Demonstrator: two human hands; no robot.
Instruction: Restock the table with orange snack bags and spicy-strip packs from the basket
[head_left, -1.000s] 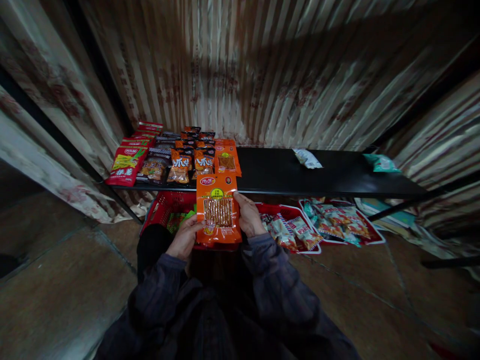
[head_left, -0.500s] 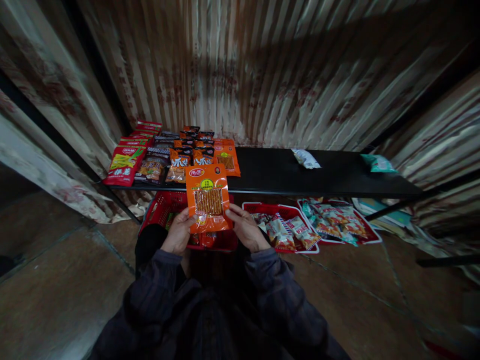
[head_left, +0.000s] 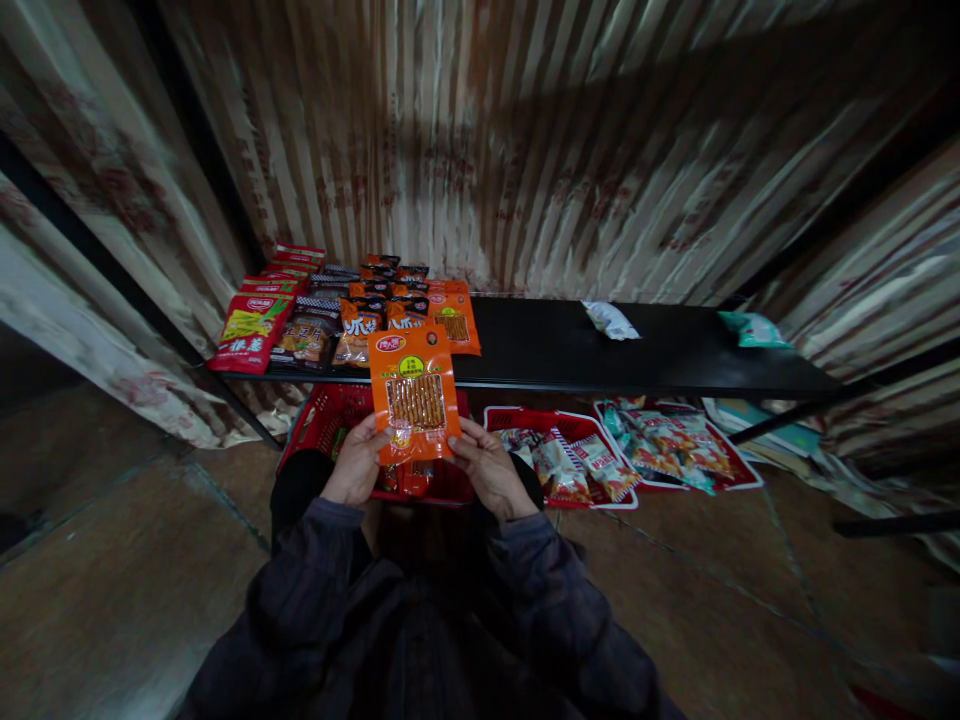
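An orange snack packet [head_left: 414,395] with a clear window showing brown sticks is held upright in front of the shelf. My left hand [head_left: 358,462] pinches its lower left corner, thumb on the front. At the lower right corner my right hand [head_left: 491,468] has its fingers closed on the packet's edge. Just behind, a similar orange packet [head_left: 454,320] lies on the black shelf [head_left: 540,345]. Left of it are orange-and-black snack bags [head_left: 358,330], dark brown packets [head_left: 304,335] and red packets [head_left: 247,330], set in rows.
Below the shelf stands a red basket [head_left: 315,425] partly hidden by my hands and knees. Two more red baskets, a middle one [head_left: 517,415] and a right one [head_left: 750,475], hold several bags. A white bag [head_left: 611,320] and a green bag [head_left: 754,330] lie on the shelf's right half.
The held packet has tilted slightly, its top leaning left. My right hand's fingers have shifted a little down and left along its lower right corner. The left hand keeps its hold.
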